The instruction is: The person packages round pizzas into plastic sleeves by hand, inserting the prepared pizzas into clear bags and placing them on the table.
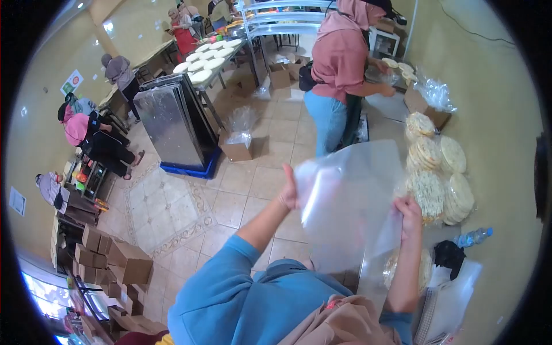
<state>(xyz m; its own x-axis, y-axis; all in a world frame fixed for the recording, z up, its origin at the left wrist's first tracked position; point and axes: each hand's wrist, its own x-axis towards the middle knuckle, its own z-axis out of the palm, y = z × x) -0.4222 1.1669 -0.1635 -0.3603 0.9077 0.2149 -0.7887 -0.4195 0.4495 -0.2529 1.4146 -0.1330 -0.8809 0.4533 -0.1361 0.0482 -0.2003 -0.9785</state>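
Note:
A large clear plastic bag point(353, 201) is held up in front of my body. My right hand point(409, 215) is closed around its right edge, fingers curled. At the left edge, my left hand point(291, 190) touches the plastic with its thumb raised and apart. A pinkish blur shows through the film there, and the other fingers of that hand are hard to make out. Packed round flatbreads point(425, 195) sit in stacks beyond my right hand. More flatbreads point(422, 269) in clear wrap lie beneath my right forearm.
A co-worker in a pink top point(342, 63) stands ahead at the same table, hands near flatbreads. A water bottle point(473, 237) and a black bag point(448, 257) lie by the wall. Metal trays point(169, 118) stand on a blue base. Cardboard boxes point(129, 261) fill the lower left.

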